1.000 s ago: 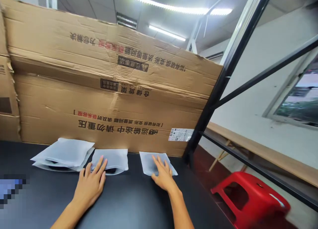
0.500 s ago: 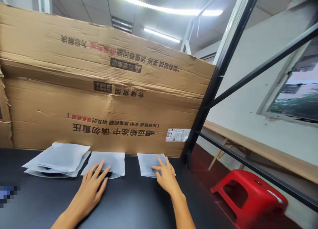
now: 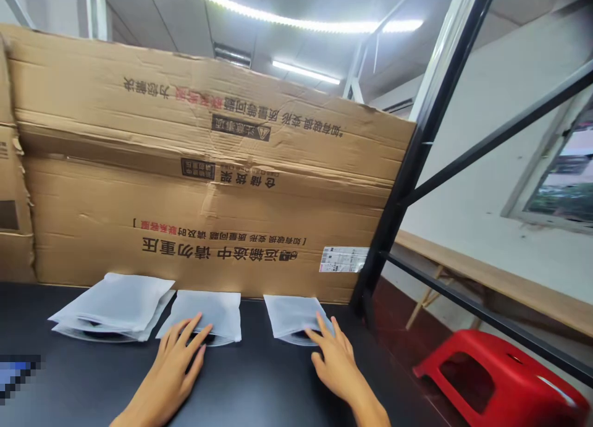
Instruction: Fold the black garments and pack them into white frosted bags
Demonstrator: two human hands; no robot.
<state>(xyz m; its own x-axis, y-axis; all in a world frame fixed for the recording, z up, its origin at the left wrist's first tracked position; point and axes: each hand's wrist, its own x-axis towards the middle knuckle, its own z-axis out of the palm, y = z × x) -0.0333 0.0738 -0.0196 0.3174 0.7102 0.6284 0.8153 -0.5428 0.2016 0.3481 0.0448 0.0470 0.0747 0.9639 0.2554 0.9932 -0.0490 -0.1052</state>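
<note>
Three groups of frosted white bags lie on the black table along the cardboard. The left stack (image 3: 115,303) has several layers. My left hand (image 3: 173,365) rests with fingers spread on the near edge of the middle bag (image 3: 208,309) and holds nothing. My right hand (image 3: 336,359) has its fingers apart, with fingertips over the near right corner of the right bag (image 3: 291,312). Something dark shows at the near edges of the middle and right bags; what it is cannot be made out.
A large cardboard sheet (image 3: 208,198) stands behind the black table (image 3: 250,390). A black metal frame (image 3: 393,211) rises at the right. Beyond it are a wooden bench (image 3: 500,285) and a red stool (image 3: 504,377). A pixelated blue patch (image 3: 13,374) is at the left edge.
The whole view has shifted, so things appear slightly lower and further right. My right hand has slid toward the near right corner of the right bag, uncovering more of it.
</note>
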